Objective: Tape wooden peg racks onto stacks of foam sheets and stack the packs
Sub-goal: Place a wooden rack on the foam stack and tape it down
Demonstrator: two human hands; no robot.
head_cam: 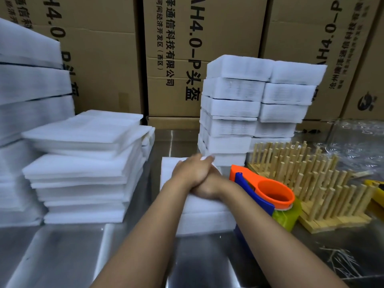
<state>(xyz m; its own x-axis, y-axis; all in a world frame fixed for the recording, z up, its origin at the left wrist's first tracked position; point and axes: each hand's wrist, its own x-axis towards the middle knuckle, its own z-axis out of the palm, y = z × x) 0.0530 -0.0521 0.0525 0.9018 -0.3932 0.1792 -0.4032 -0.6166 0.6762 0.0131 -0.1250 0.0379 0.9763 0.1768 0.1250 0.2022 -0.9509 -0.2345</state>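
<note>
Pressing one flat palm over the other, left hand [192, 173] atop right hand [207, 189], should squash the foam stack [204, 218] evenly before taping.

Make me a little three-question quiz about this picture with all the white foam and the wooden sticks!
1. True or false: the wooden peg racks stand to the right of the orange and blue tape dispenser.
2. What are the left hand and right hand doing? A) lifting a cardboard box B) pressing together on top of a foam stack C) holding a peg rack
3. Fill in: the tall pile of finished foam packs stands in front of brown cardboard ____.

Key: 1 true; 2 B; 3 boxes.
</note>
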